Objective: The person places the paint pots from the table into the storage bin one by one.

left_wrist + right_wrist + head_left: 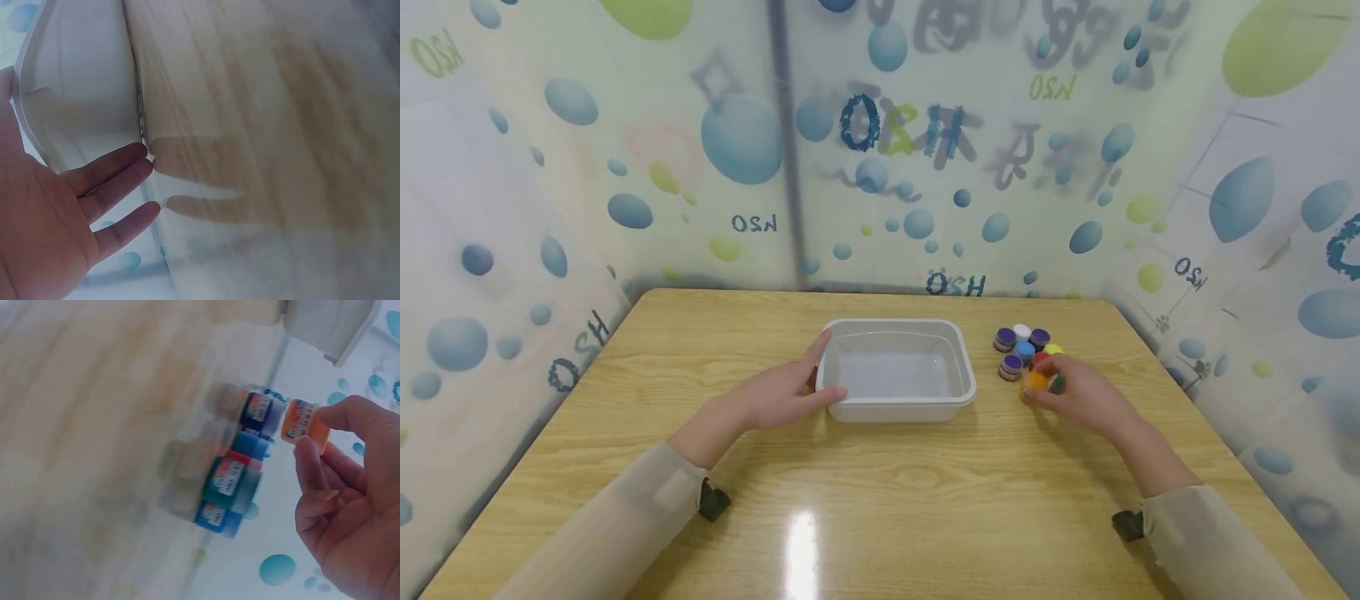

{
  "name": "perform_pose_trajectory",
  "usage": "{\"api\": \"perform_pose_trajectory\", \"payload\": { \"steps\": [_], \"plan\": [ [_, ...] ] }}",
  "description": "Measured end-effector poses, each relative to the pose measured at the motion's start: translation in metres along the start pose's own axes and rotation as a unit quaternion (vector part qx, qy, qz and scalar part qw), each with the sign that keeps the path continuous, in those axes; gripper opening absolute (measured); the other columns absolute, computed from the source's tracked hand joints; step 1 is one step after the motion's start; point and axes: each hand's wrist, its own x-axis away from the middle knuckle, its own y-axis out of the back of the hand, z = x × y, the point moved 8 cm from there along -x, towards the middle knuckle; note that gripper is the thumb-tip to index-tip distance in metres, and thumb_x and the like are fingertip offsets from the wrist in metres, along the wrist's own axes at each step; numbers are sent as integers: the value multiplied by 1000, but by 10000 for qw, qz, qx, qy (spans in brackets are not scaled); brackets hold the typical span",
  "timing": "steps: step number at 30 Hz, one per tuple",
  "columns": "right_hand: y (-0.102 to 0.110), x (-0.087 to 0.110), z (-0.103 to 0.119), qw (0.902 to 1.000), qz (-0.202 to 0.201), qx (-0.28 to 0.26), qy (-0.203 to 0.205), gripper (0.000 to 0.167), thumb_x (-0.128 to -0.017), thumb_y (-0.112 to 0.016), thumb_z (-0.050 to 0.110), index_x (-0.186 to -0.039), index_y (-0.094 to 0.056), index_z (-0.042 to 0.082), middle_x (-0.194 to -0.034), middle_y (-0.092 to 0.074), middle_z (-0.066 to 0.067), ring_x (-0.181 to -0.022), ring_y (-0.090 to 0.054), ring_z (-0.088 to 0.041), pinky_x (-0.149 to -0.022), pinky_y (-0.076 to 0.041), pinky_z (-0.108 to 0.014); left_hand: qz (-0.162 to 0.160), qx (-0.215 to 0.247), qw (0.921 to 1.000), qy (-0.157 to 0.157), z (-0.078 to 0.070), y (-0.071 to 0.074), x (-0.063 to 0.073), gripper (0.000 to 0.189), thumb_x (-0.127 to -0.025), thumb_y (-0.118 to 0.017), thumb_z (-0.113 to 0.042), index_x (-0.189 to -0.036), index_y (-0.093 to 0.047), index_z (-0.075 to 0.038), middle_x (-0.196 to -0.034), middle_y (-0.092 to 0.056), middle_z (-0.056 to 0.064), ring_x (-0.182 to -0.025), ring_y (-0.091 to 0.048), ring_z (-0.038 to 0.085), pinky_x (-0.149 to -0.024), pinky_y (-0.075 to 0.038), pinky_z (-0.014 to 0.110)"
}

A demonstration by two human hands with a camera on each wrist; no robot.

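Note:
A white rectangular plastic basin (902, 412) stands near the middle of the wooden table. My left hand (778, 396) rests against its left end, the thumb lying on the near rim and the other fingers spread nearly straight along the outside. In the left wrist view, those fingers (119, 178) reach down to the tabletop beside the basin wall. With thumb and fingers, my right hand (1090, 398) pinches a small orange paint jar (305, 422), held up off the table. Close by sits a cluster of small paint jars, among them a blue one (1024, 351) and a green one (226, 481).
Purple-topped jars (1011, 365), a white-topped jar (1022, 332) and a yellow-topped jar (1055, 350) stand packed together right of the basin. A patterned curtain (880, 250) hangs behind the table (925, 517) and along both sides.

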Motion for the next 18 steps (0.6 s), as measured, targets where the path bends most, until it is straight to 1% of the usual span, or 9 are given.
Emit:
{"api": "perform_pose_trajectory", "payload": {
  "steps": [2,5,6,9,13,16,18],
  "plan": [
    [7,2,5,9996,-193,-202,23,48,-102,-79,32,-133,-66,-2,-123,-72,-20,-84,-60,-22,-72,-52,-36,11,-3,10000,4,0,-1,0,106,-109,-52,-70,-177,10,-18,-159,-57,27,-134,-66,31,-115,-51,57],
    [17,5,15,9973,-426,-591,115,43,-102,-78,25,-135,-64,1,-119,-72,-19,-77,-57,-21,-63,-49,-32,-8,-9,10000,-18,-1,-1,0,106,-109,-52,-69,-177,10,-18,-159,-57,27,-133,-66,30,-114,-52,57],
    [20,6,18,9963,-494,-690,134,42,-102,-77,23,-135,-64,2,-119,-71,-18,-76,-57,-21,-60,-49,-31,-14,-3,10000,-31,0,-1,-1,106,-109,-52,-69,-177,10,-17,-159,-57,27,-133,-66,30,-114,-51,57],
    [25,7,26,9942,-623,-866,139,41,-103,-75,23,-137,-63,5,-111,-73,-18,-71,-58,-21,-57,-50,-31,-32,0,10000,-72,0,-1,-1,106,-109,-52,-69,-177,10,-17,-157,-60,26,-132,-67,28,-114,-52,56],
    [29,4,38,9928,-787,-866,257,42,-104,-77,30,-138,-64,8,-115,-74,-15,-75,-61,-21,-59,-52,-31,-38,11,10000,-65,1,-2,-2,107,-108,-53,-69,-177,10,-17,-153,-63,23,-130,-68,27,-114,-52,55],
    [31,0,49,9913,-882,-907,371,47,-104,-79,34,-140,-65,7,-121,-72,-14,-82,-60,-22,-58,-53,-31,-37,12,10000,-57,1,-2,-2,107,-108,-53,-69,-177,9,-17,-152,-64,22,-129,-68,26,-113,-52,54],
    [32,-2,56,9904,-897,-969,408,50,-103,-79,38,-141,-65,7,-119,-72,-14,-83,-60,-23,-57,-52,-31,-36,31,10000,-67,1,-2,-2,107,-108,-54,-68,-177,9,-17,-151,-65,22,-129,-68,25,-113,-53,54]
  ]
}}
